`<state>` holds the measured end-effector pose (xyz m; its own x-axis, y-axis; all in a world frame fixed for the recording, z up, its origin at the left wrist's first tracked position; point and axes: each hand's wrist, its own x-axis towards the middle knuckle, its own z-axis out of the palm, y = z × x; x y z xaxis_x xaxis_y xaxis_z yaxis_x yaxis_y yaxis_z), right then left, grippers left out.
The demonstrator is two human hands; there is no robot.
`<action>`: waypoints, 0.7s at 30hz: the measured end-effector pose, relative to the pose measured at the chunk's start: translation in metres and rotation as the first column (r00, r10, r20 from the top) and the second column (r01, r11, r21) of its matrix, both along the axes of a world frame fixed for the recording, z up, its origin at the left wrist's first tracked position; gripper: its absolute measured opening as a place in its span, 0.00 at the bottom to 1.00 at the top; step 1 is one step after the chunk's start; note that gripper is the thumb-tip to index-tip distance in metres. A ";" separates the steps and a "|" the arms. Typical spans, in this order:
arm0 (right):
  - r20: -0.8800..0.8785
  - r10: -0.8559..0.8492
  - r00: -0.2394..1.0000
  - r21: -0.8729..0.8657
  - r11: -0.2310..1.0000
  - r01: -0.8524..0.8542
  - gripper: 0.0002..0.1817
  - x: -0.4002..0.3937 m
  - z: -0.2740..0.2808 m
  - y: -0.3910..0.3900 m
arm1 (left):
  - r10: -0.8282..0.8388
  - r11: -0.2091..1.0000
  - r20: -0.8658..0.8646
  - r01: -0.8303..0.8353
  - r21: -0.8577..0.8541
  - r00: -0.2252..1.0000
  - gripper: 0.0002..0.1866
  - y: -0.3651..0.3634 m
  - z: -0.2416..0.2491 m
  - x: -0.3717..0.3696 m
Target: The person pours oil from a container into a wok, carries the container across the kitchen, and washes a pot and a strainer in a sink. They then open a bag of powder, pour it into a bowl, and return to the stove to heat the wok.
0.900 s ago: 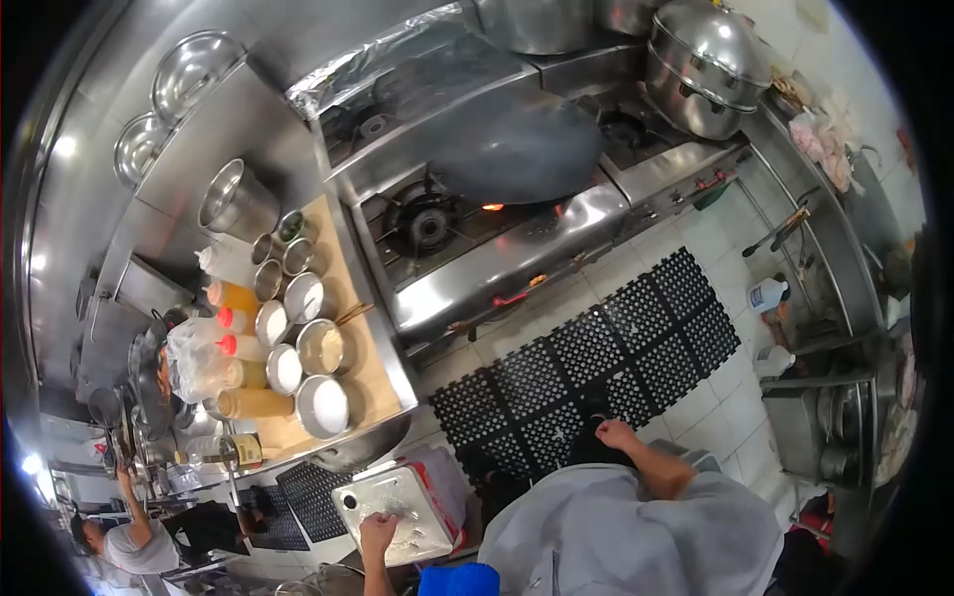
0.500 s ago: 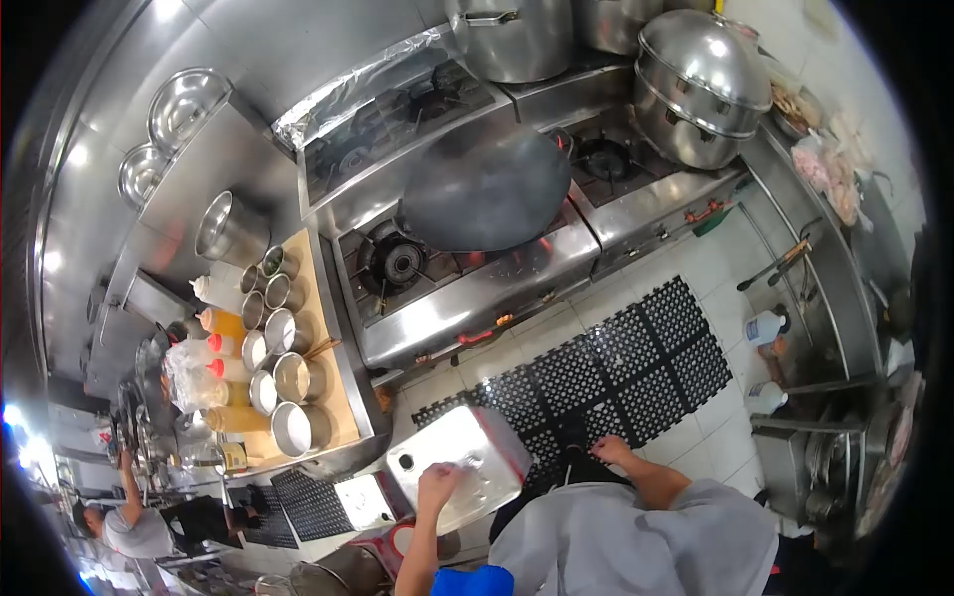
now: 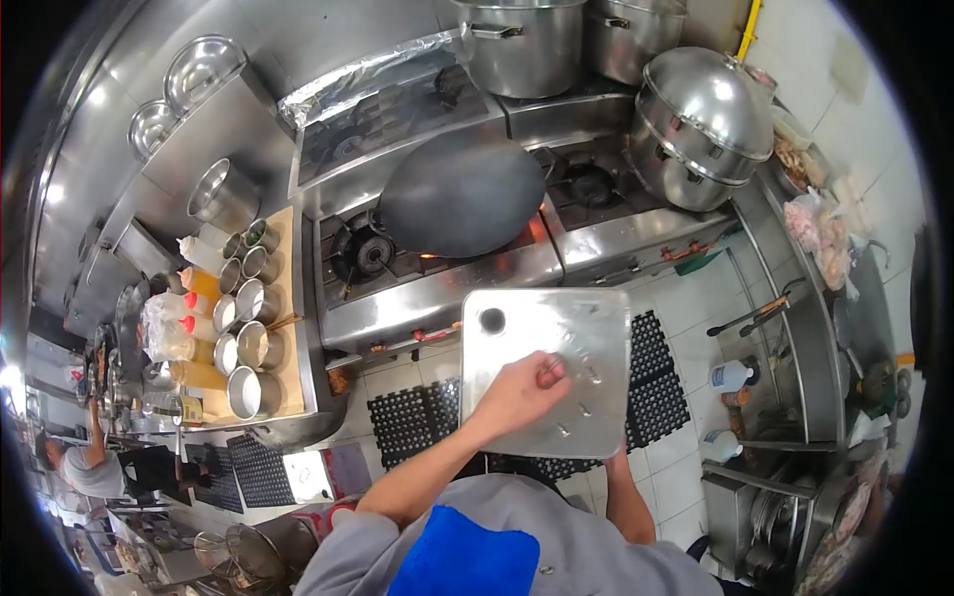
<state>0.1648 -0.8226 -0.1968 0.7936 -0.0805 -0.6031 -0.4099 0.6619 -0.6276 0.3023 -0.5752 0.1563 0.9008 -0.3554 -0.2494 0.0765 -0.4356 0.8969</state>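
Left hand [image 3: 522, 392] lies on top of a square metal tin [image 3: 547, 368], fingers curled onto its face at a handle I can't make out clearly; looks like gripping, not flat; right hand is mostly hidden under the tin's lower right edge, only the forearm shows, so can't tell how its fingers stand; tin is held up in front of the chest, above the floor mat [image 3: 417, 422], just short of the stove front.

Around it, big to small: steel stove range [image 3: 437, 283] with a dark round wok [image 3: 462, 194] over a lit burner; domed steamer [image 3: 701, 124] on the right; two tall stockpots [image 3: 527, 40] at the back; row of small steel condiment pots [image 3: 248, 323] on a wooden board at left, squeeze bottles beside them.

Tin: dull, scuffed sheet metal, rounded corners, round hole [image 3: 492, 320] near one corner; mat: black perforated rubber.
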 end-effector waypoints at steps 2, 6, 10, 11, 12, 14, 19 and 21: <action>0.063 -0.125 0.990 0.001 0.992 0.126 0.21 0.000 0.022 -0.012 | -0.060 0.996 0.032 0.062 -0.060 0.998 0.14 -0.025 0.015 0.017; 0.071 -0.244 0.967 0.047 0.969 0.241 0.21 0.014 0.050 -0.030 | -0.216 0.964 0.077 0.225 -0.140 0.973 0.16 -0.066 0.028 0.055; 0.061 -0.359 0.932 0.103 0.931 0.352 0.20 0.038 0.079 -0.039 | -0.319 0.933 0.114 0.333 -0.138 0.941 0.21 -0.087 0.046 0.091; 0.055 -0.375 0.925 0.109 0.923 0.368 0.20 0.045 0.091 -0.045 | -0.308 0.934 0.114 0.323 -0.150 0.944 0.21 -0.086 0.048 0.099; 0.059 -0.389 0.919 0.112 0.918 0.381 0.20 0.059 0.108 -0.055 | -0.303 0.943 0.130 0.317 -0.104 0.944 0.24 -0.087 0.053 0.111; -0.147 -0.442 0.885 -0.099 0.897 0.431 0.16 0.059 0.136 -0.069 | -0.283 0.954 0.145 0.294 -0.063 0.948 0.27 -0.083 0.060 0.137; -0.020 -0.409 0.912 -0.253 0.885 0.391 0.16 0.064 0.152 -0.133 | -0.297 0.952 0.165 0.306 -0.027 0.940 0.41 -0.083 0.061 0.175; -0.014 -0.370 0.929 -0.262 0.898 0.353 0.17 0.086 0.184 -0.133 | -0.257 0.965 0.153 0.262 -0.010 0.954 0.43 -0.082 0.065 0.193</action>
